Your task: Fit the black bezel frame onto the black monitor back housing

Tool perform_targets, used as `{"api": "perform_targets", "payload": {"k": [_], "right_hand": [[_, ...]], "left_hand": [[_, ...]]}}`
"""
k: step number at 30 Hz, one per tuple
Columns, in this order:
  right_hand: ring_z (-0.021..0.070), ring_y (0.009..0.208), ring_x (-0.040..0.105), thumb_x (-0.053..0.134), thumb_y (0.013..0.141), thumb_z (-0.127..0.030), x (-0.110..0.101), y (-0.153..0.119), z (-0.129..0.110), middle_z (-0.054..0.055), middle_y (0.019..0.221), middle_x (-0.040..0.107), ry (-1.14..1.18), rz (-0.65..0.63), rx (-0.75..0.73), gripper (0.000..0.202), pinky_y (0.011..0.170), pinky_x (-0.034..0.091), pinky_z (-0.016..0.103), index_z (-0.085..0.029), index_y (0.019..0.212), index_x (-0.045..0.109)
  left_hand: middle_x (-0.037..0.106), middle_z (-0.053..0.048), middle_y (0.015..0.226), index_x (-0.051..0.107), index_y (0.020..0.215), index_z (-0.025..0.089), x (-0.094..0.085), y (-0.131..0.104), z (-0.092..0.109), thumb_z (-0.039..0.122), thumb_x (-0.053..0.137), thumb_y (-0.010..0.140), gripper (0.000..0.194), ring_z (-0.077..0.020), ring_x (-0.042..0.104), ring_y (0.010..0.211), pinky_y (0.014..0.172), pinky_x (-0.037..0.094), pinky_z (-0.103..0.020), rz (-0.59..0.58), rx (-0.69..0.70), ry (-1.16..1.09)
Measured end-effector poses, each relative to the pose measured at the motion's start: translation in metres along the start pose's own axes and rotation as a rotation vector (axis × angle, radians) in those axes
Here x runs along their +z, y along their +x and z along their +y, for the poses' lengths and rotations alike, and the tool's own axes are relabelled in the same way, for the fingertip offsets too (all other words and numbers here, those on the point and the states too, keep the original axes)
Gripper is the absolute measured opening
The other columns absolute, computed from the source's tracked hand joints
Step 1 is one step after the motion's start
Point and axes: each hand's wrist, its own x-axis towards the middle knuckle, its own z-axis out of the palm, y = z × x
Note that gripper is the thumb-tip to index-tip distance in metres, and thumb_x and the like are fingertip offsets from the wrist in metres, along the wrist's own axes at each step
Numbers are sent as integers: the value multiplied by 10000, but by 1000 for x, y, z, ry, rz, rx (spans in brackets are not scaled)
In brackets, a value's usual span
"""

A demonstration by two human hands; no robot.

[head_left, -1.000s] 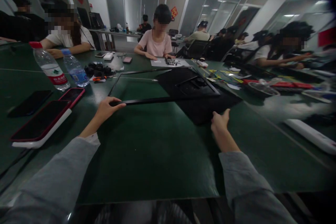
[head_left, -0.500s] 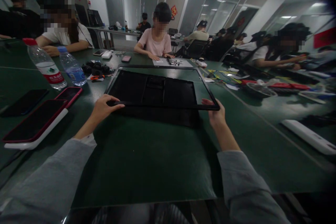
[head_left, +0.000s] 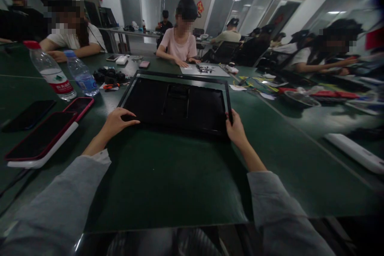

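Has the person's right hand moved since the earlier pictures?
Yes, the right hand has moved leftward, farther from the white power strip.

Frame (head_left: 180,76) over panel (head_left: 205,106); bottles (head_left: 57,82) left (phones (head_left: 43,134) nearer), power strip (head_left: 355,152) right.

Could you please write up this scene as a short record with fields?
Left hand: holding the black frame at its near left corner
Right hand: holding the frame's right side, towards the front
Panel: black, seen within the frame's outline
Table: green
Left side: red-capped bottle, blue-capped bottle
Right side: long white bar
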Motion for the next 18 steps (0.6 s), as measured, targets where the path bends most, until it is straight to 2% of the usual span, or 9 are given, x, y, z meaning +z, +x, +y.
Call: {"api": "perform_targets", "payload": {"k": [5,10,18], "right_hand": [[370,1436,526,476,940,-333,7,-10,-5,227,1501,591,-118,38,-6,695,1282,365,652,-133,1606,476],[371,1434,536,452,947,-333,6,-16,-4,248,1461,612,-126,76,-2,706,1291,356,654,-91,1610,474],[360,1467,552,478,984,-399,4,-25,-14,216,1483,625,-100,49,-4,691,1268,410,639,-146,1626,463]], "left_hand": [[795,-106,1066,806,901,267,1,0,-7,766,829,734,526,-334,680,1099,1015,519,-507,-41,-7,18],[794,-114,1074,808,897,266,3,1,-13,753,843,713,521,-339,688,1085,1000,528,-519,-86,-22,16],[788,-107,1051,812,866,269,3,3,-17,694,880,692,464,-327,695,1073,1006,536,-514,-136,-22,2]]}}
